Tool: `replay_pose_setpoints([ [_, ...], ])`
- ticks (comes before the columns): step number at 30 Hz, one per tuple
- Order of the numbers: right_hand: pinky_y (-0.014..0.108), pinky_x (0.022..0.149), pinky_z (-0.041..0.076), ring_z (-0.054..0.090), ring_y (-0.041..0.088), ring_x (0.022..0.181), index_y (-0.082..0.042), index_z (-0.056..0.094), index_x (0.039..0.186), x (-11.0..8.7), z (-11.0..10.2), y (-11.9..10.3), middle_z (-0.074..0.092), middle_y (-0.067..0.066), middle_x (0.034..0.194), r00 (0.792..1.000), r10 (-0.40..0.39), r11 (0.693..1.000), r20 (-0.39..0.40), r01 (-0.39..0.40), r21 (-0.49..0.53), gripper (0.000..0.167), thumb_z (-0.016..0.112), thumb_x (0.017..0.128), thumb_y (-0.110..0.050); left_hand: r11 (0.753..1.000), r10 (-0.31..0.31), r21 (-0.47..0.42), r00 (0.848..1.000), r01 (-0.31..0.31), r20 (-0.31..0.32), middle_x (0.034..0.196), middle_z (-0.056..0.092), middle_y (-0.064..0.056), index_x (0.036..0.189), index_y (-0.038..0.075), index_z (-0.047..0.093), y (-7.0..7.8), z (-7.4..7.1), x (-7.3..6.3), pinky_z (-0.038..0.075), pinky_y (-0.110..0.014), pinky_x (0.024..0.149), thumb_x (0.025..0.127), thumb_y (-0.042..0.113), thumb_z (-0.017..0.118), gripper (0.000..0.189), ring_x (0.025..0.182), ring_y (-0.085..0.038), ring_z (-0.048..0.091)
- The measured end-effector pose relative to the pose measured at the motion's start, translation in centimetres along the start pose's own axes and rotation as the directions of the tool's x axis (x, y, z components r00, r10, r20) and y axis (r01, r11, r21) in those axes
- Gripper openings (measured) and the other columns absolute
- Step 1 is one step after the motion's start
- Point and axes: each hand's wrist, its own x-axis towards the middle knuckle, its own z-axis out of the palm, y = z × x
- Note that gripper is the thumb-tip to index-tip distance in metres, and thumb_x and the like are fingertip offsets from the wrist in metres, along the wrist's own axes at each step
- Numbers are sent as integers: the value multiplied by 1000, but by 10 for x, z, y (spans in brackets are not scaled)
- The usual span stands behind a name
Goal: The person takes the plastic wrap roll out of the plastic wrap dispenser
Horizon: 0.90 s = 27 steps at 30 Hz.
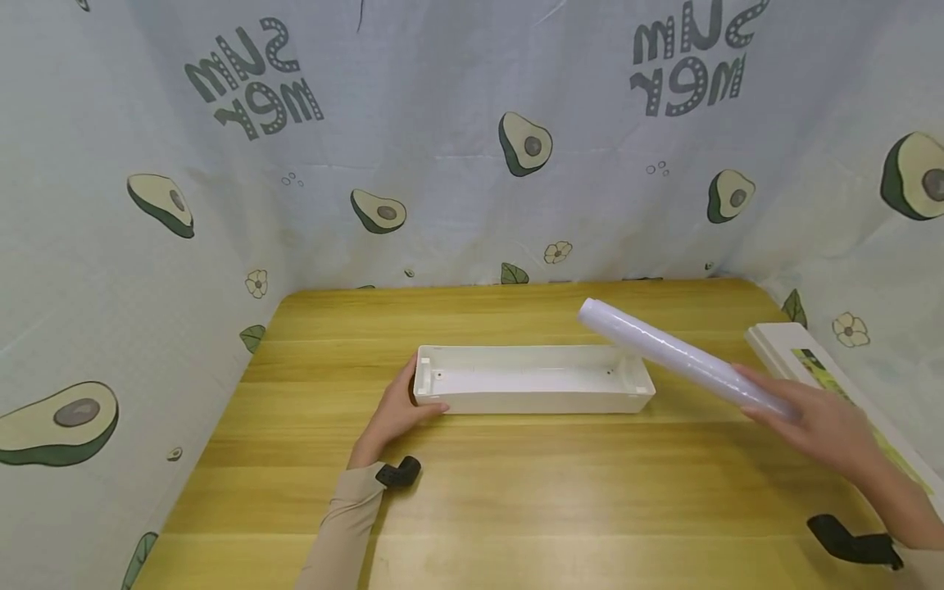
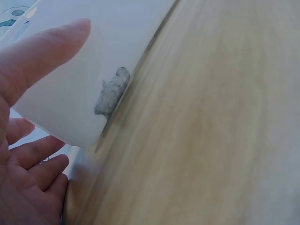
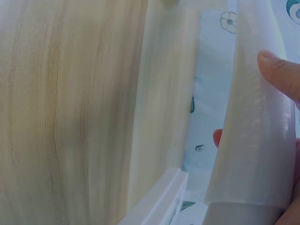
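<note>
A long, open-topped white plastic box sits on the table. My left hand holds its left end, with the thumb along the front side and the fingers round the end wall. Up close in the left wrist view, that thumb lies on the white side, above a grey, torn-looking patch. My right hand grips the near end of a roll of glossy, whitish plastic film. The roll is held at a slant, its far end above the box's right end. In the right wrist view the thumb presses on the film.
A long white lid-like piece with a green label lies at the table's right edge, partly hidden by my right hand. The wood-grain table is bordered behind and at the sides by a white cloth printed with avocados.
</note>
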Motion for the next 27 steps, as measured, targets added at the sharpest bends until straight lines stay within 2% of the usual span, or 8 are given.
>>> replay_pose_setpoints([
  [7, 24, 50, 30, 40, 2, 62, -30, 46, 139, -4, -2, 2, 67, 24, 94, 997, 66, 998, 37, -66, -13, 66, 73, 79, -32, 1000, 0, 15, 1000, 0, -4, 153, 30, -7, 152, 18, 14, -1, 0, 0, 28, -47, 114, 72, 26, 82, 106, 140, -27, 32],
  [15, 24, 49, 29, 41, 5, 61, -29, 47, 138, -8, -3, 5, 67, 25, 94, 997, 75, 997, 23, -75, -9, 66, 74, 78, -32, 1000, 6, -2, 1000, -6, -1, 154, 29, -7, 152, 19, 13, -2, 1, -1, 30, -46, 113, 72, 26, 82, 106, 138, -27, 35],
  [24, 29, 51, 33, 55, 30, 68, -25, 34, 145, -11, -3, 9, 61, 33, 106, 980, 165, 985, 107, -159, -64, 70, 66, 85, -38, 1000, 1, -12, 1000, -1, 2, 153, 31, -4, 152, 22, 14, -2, 1, 2, 28, -46, 114, 72, 27, 82, 105, 138, -25, 34],
  [27, 29, 52, 32, 54, 32, 70, -25, 32, 146, -12, -3, 9, 60, 34, 108, 973, 193, 980, 126, -185, -72, 71, 65, 85, -40, 1000, 6, -7, 1000, -6, 0, 152, 32, -3, 152, 22, 14, -3, 1, 3, 27, -45, 115, 71, 26, 82, 105, 138, -25, 34],
])
